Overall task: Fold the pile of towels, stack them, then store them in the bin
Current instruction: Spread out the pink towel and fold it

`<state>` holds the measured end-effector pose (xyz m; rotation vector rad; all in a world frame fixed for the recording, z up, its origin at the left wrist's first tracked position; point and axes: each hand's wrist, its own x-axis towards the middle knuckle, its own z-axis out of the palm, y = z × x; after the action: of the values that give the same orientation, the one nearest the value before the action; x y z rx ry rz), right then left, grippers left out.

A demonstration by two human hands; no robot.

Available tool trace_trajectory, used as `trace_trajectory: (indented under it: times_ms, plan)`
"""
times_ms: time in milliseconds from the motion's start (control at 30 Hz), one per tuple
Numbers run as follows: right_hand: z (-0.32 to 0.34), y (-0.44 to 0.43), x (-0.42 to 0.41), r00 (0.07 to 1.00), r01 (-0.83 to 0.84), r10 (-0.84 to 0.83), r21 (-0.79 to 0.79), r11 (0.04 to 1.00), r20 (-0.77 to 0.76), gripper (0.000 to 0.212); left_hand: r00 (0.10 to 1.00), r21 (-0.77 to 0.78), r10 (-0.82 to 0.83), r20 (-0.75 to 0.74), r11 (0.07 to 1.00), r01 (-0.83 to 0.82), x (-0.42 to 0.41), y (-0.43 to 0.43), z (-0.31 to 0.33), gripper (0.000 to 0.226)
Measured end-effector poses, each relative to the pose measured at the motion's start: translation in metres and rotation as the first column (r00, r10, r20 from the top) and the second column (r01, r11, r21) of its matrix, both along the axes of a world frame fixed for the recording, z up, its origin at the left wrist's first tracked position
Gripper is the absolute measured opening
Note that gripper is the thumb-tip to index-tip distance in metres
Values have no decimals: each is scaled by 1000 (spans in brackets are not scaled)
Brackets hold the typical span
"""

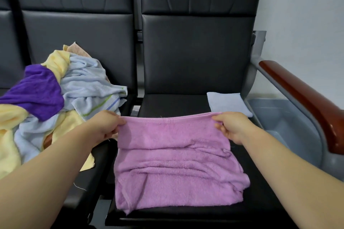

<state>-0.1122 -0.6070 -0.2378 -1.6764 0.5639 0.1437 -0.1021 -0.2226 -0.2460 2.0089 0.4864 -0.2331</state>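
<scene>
A loose pile of towels (55, 95) sits on the left seat (96, 163). My left hand (104, 126) pinches the pink towel (175, 163) at its far left corner, my right hand (232, 126) its far right corner, above the right seat (173, 102). A folded blue towel (229, 103) lies behind, the grey bin (290, 126) beyond the armrest (307, 102).

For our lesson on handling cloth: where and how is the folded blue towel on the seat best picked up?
Take the folded blue towel by its left edge, coming from the left: it lies flat, bare seat borders that side, while the armrest crowds its right. Fingers under, thumb on top, probably keeps the layers together.
</scene>
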Motion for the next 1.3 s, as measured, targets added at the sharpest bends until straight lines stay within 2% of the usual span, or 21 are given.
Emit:
trace_trajectory:
  times_ms: [33,100,167,200,300,433,533,600,667,800,933,1000,1100,1167,1233,1300]
  plan:
    - [6,2,-2,999,47,-45,134,990,-18,6,998,-91,61,0,994,-61,1,-1,2,20]
    - [15,5,-5,996,83,-85,276,957,-6,15,984,-293,176,29,943,-160,3,-5,7,24]
    - [24,9,-4,995,63,-83,306,950,53,23,966,-444,244,88,877,-181,4,-11,15,21]
    - [30,9,-2,993,48,-78,302,952,90,24,962,-471,246,118,867,-164,4,-12,22,20]
    - [70,11,7,966,12,-88,297,955,244,21,918,-462,257,303,882,-94,12,-6,58,18]
    - [134,15,23,867,-32,-85,225,974,491,7,761,-408,267,592,913,-3,19,2,133,18]
    - [158,6,27,809,-31,-85,186,982,582,20,674,-346,241,699,938,24,9,1,164,15]
    - [156,0,22,798,-32,-66,152,988,599,13,663,-306,197,722,951,51,-3,0,164,16]
    - [137,-8,13,825,1,-34,59,998,564,4,695,-211,92,713,973,87,-14,1,148,18]
    - [65,-23,-16,898,17,83,-222,975,432,13,817,-5,-113,565,990,140,-32,6,80,12]
    - [5,-29,-43,943,-157,290,-548,821,165,35,908,114,-215,359,976,186,-50,5,12,6]
    - [0,-27,-45,936,-203,333,-594,779,117,35,908,176,-253,335,963,203,-50,1,4,7]
    - [3,-23,-45,930,-182,325,-555,812,171,33,901,46,-171,399,985,166,-46,-9,10,9]
    - [3,-24,-47,932,-199,332,-557,806,146,35,910,-31,-105,401,991,128,-44,-13,11,10]
    - [1,-28,-47,940,-258,340,-572,778,39,29,933,-42,-94,346,992,115,-43,-11,7,10]
    - [3,-30,-50,933,-342,345,-536,772,-99,19,966,-56,-114,230,990,130,-44,-9,3,13]
